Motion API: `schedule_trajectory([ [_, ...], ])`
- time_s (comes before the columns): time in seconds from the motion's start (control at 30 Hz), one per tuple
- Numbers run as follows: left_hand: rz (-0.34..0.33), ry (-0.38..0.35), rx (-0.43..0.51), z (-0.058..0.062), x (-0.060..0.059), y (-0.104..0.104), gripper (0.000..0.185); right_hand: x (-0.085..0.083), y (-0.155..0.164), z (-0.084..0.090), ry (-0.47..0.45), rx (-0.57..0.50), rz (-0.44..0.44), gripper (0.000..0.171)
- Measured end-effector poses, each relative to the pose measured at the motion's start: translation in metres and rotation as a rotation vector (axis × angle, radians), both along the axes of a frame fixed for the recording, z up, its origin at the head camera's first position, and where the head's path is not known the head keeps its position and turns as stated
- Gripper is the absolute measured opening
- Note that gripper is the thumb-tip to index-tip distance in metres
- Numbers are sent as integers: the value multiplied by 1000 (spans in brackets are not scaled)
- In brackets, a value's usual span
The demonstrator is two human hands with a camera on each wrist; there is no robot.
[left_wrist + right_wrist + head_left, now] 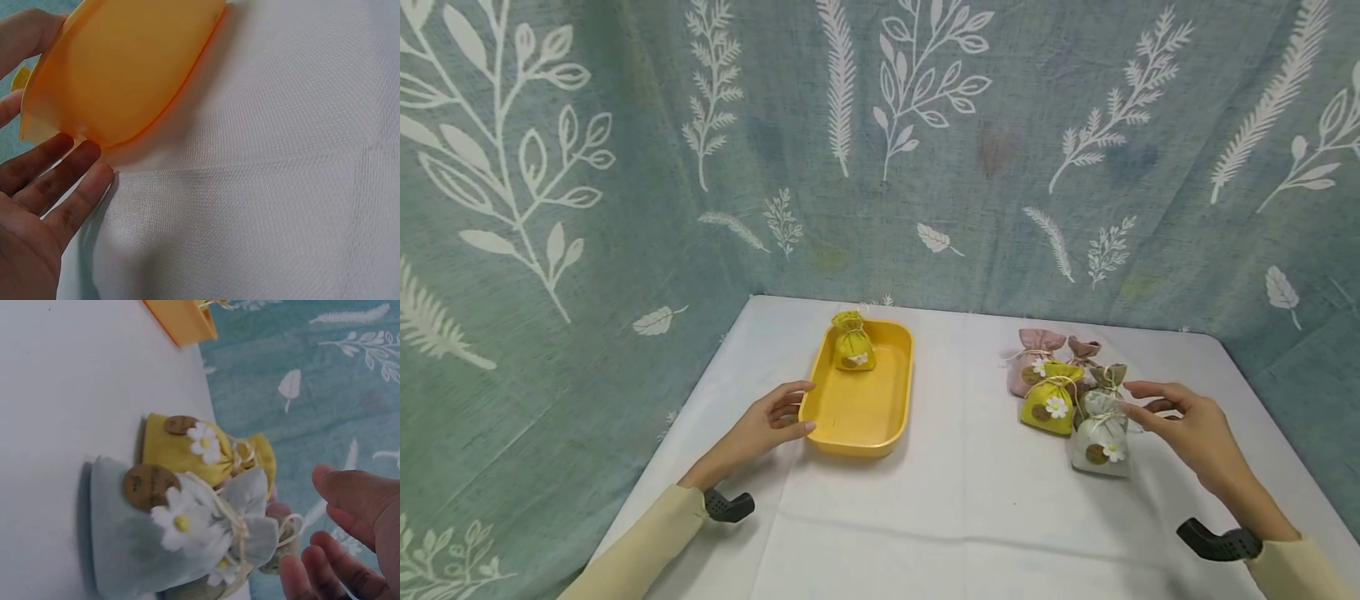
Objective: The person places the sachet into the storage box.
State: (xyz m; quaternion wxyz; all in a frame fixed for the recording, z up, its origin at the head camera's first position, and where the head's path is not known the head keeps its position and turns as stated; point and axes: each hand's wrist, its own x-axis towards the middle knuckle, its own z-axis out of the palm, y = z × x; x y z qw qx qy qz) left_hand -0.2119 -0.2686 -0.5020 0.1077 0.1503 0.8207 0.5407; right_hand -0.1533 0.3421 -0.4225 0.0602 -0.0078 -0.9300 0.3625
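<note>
My left hand (775, 421) lies at the left edge of a yellow tray (857, 417), thumb and fingers spread against its rim and side. In the left wrist view its fingertips (90, 150) meet the tray's outer wall. A small yellow-green drawstring pouch (854, 343) stands in the tray's far end. My right hand (1187, 421) reaches beside the neck of a pale grey pouch (1099, 442), thumb and fingers apart and holding nothing. Close by stand a yellow pouch (1049, 404), an olive pouch (1108, 379), a pink pouch (1037, 354) and a brownish pouch (1084, 350).
A white cloth (955, 500) covers the table under the tray and pouches. A teal curtain with white leaf prints (925, 208) hangs along the back and sides. The tray is at the left of the pouch group, with white tabletop between them.
</note>
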Motion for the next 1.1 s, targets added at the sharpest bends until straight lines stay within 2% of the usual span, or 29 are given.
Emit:
schedule_trajectory([
  [0.47,-3,14,-3,0,0,0,72,4,4,-36,-89,-41,-49,67],
  [0.73,0,1,-4,2,0,0,72,5,2,-41,-162,-145,-37,71],
  [0.93,3,0,-1,3,2,0,71,3,4,-45,-257,-183,-60,74],
  [1.1,2,1,9,2,3,-1,71,2,2,-50,-250,-240,-72,72],
])
